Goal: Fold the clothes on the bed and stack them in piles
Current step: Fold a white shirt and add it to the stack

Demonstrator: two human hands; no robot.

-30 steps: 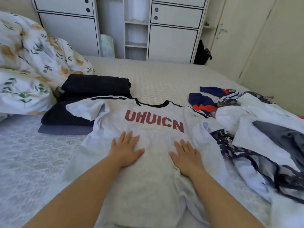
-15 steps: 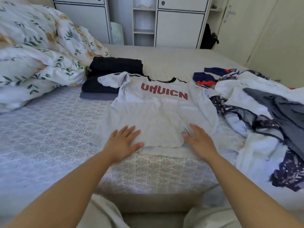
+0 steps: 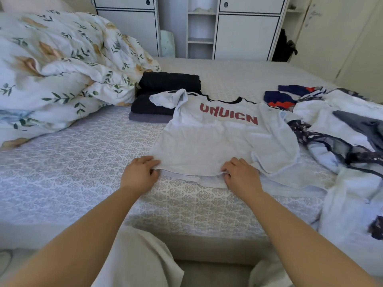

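On bed [image 3: 62, 162]: left hand [image 3: 138, 175], right hand [image 3: 241, 176], flat a moment ago, now pinch T-shirt [image 3: 217, 141] hem; fold-up likely next.

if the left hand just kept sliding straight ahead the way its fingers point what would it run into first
Probably only the white T-shirt whose hem the left hand already pinches. Farther along that line, the shirt's bunched sleeve and the pile of dark folded clothes come next, though depth is hard to judge.

Both arms extended; left hand [image 3: 139, 176], right hand [image 3: 242, 176] curled, pinching shirt hem.
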